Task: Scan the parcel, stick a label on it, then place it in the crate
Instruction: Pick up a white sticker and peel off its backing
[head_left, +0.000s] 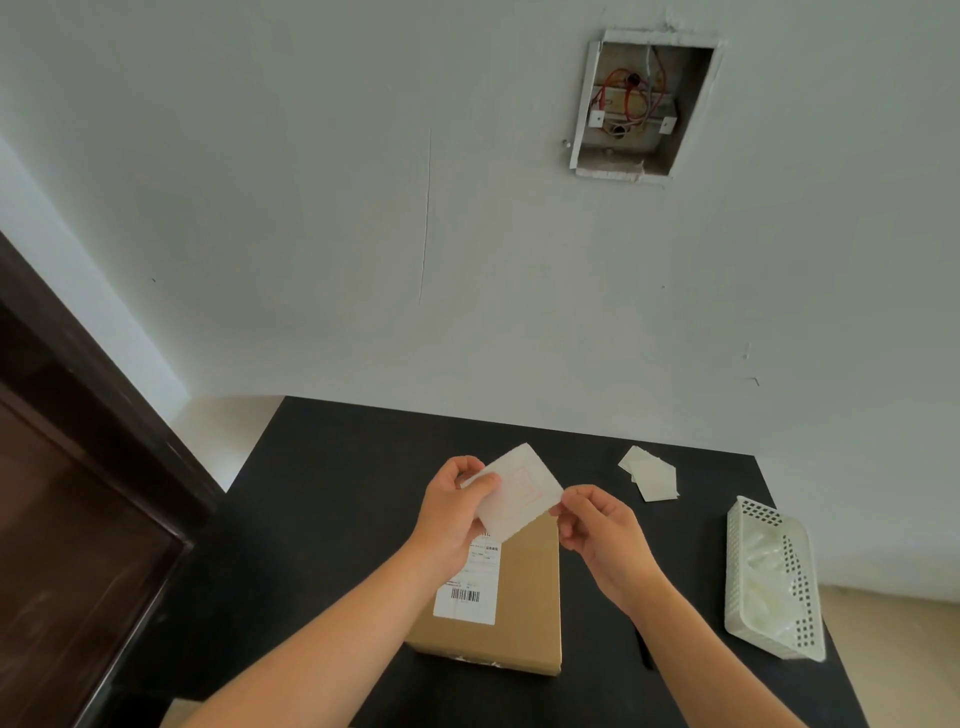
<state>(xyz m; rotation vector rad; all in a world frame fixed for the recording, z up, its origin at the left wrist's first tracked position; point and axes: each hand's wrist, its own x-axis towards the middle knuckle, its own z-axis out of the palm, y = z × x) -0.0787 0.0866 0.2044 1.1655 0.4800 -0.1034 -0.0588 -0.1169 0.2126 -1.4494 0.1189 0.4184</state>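
Note:
A brown cardboard parcel (524, 597) lies flat on the black table (332, 499), with a white barcode shipping label (467, 587) on its top. Above the parcel I hold a white label sheet (519, 491) with faint red print. My left hand (454, 512) grips its left edge with thumb on top. My right hand (597, 535) pinches its right corner between thumb and fingers. A white perforated plastic crate (769, 577) stands at the table's right side.
A small pile of white label sheets (649, 473) lies at the back right of the table. A white wall with an open electrical box (641, 104) rises behind. A dark wooden door (78, 519) stands at the left.

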